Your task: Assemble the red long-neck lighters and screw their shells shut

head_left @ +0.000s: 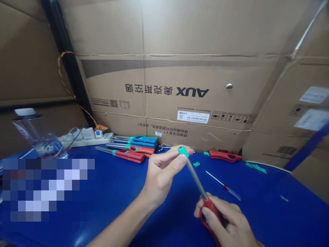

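Red lighter [211,206], grey tube [197,180], green tip [183,151]

Blue table [280,223], cluttered along the back

From here, left — clear bottle [48,144], white power strip [87,140], stacked blue, orange and red lighters [141,149]. Right — red lighter body [223,155], green pieces [196,164] either side, screwdriver [226,188] in front, small pale scrap [284,198].

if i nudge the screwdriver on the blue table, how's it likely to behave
The screwdriver should stay stiff, given its straight, metallic-looking shaft. It's probably light, being so slim. Lying flat on the smooth-looking blue table, it may roll or swivel rather than tip.
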`<control>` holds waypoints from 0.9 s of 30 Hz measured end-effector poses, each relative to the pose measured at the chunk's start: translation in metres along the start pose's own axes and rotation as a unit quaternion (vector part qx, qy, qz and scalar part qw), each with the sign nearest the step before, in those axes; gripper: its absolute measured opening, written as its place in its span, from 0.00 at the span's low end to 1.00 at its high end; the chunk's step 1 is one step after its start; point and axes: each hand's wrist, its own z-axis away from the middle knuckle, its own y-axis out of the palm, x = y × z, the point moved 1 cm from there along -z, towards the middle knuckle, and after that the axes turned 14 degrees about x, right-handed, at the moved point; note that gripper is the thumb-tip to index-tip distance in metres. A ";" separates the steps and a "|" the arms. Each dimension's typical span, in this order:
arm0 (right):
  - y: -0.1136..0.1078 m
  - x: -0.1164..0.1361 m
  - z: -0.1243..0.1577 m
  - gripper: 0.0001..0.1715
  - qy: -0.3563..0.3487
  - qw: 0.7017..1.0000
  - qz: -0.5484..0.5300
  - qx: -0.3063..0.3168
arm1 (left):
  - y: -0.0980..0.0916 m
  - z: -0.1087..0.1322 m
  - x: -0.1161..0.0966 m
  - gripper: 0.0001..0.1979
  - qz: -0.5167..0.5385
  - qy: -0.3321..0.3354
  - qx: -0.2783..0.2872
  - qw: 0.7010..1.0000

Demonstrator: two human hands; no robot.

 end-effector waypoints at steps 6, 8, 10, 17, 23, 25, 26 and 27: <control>-0.001 0.001 -0.002 0.10 -0.018 0.999 0.027 -0.022 | -0.004 -0.004 -0.007 0.05 -0.096 0.014 -0.031 0.995; -0.002 0.001 -0.002 0.10 -0.026 0.999 0.030 -0.028 | -0.004 -0.004 -0.008 0.05 -0.114 0.012 -0.047 0.992; -0.002 0.002 -0.003 0.10 -0.033 0.998 0.032 -0.035 | -0.003 -0.004 -0.009 0.06 -0.124 0.009 -0.060 0.990; 0.001 0.001 -0.002 0.09 -0.044 0.998 0.021 -0.045 | 0.002 -0.001 -0.012 0.05 -0.143 0.006 -0.072 0.987; -0.014 0.000 -0.006 0.18 0.078 0.980 -0.163 0.086 | -0.002 -0.010 -0.017 0.04 -0.146 0.006 -0.049 0.988; -0.020 -0.007 -0.007 0.23 0.122 0.937 -0.283 0.167 | -0.009 -0.016 -0.016 0.04 -0.148 -0.009 -0.021 0.989; -0.021 -0.013 -0.007 0.24 0.123 0.914 -0.342 0.182 | -0.013 -0.018 -0.014 0.05 -0.142 -0.018 -0.002 0.990; -0.022 -0.019 -0.007 0.24 0.120 0.880 -0.413 0.203 | -0.017 -0.019 -0.013 0.04 -0.136 -0.024 0.016 0.990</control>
